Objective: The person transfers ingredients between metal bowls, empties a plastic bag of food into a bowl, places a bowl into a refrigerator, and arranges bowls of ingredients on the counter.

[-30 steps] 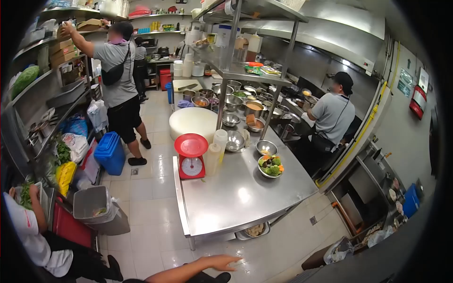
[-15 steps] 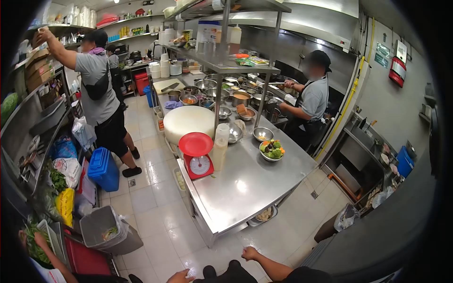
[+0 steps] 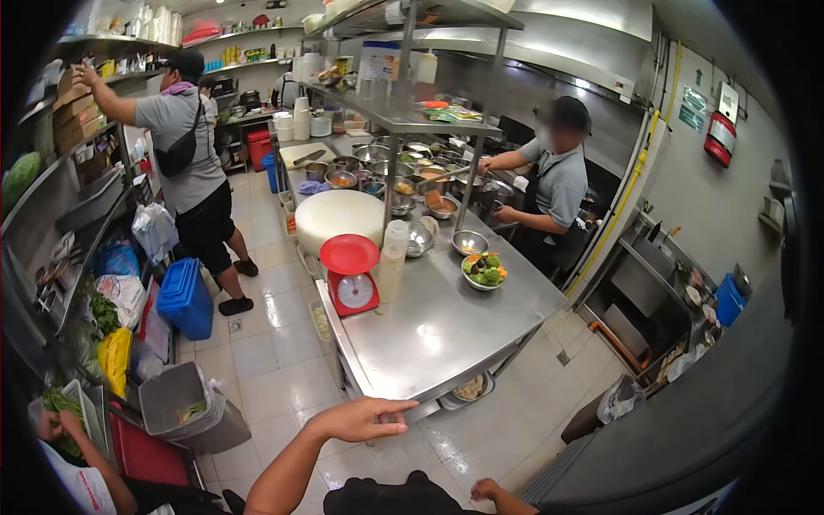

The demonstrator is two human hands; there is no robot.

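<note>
My left hand (image 3: 365,421) reaches forward at the near edge of the steel table (image 3: 425,360), fingers stretched out and holding nothing. Whether it touches the edge I cannot tell. Low at the bottom, my right hand (image 3: 486,491) hangs with its fingers curled in and nothing seen in them. On the table stand a bowl of broccoli and other cut vegetables (image 3: 486,271), a small steel bowl (image 3: 469,244), a red dial scale (image 3: 353,290) and a clear squeeze bottle (image 3: 394,257). Below the tabletop sits a metal pan of pale pieces (image 3: 468,390).
A person at the left (image 3: 184,129) reaches to a shelf; another (image 3: 558,184) works at the stove side. At lower left, a third person's hands (image 3: 58,424) are among leafy greens. A grey bin (image 3: 193,408) and blue container (image 3: 186,300) stand left on the tiled floor.
My left hand has risen from the bottom edge and stretched forward to the table's near edge. My right hand has dropped lower and to the right. The view has shifted slightly.
</note>
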